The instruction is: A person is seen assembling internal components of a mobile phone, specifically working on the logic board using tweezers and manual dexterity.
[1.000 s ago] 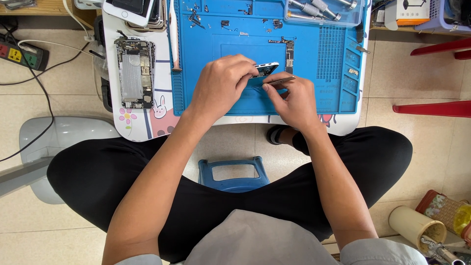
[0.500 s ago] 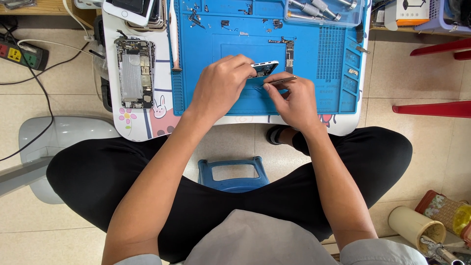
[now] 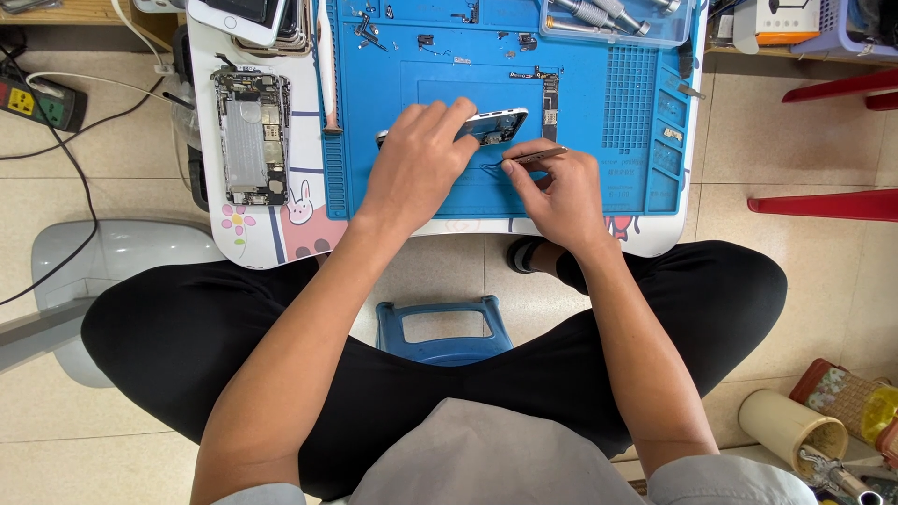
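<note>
We record our left hand laid over a silver phone housing, its fingers curled down and grasping the housing's near end so that only the far end shows beyond the fingertips. Our right hand sits just beside it, fingers pinched shut on a slim pair of tweezers — the tips point toward the housing at the edge nearest the left fingers, though we cannot tell whether they touch it. Both hands and the housing rest on a blue work mat spread over a small white table. Beyond the fingertips on the mat lie a narrow circuit board and a scatter of tiny screws and parts. Well to the left of the left fingers, off the mat, lies a second opened phone, internals facing up. Further beyond the right fingers stands a clear tray of screwdrivers. Below the wrists, between our crossed legs, a blue stool shows — the floor around it is tiled.
</note>
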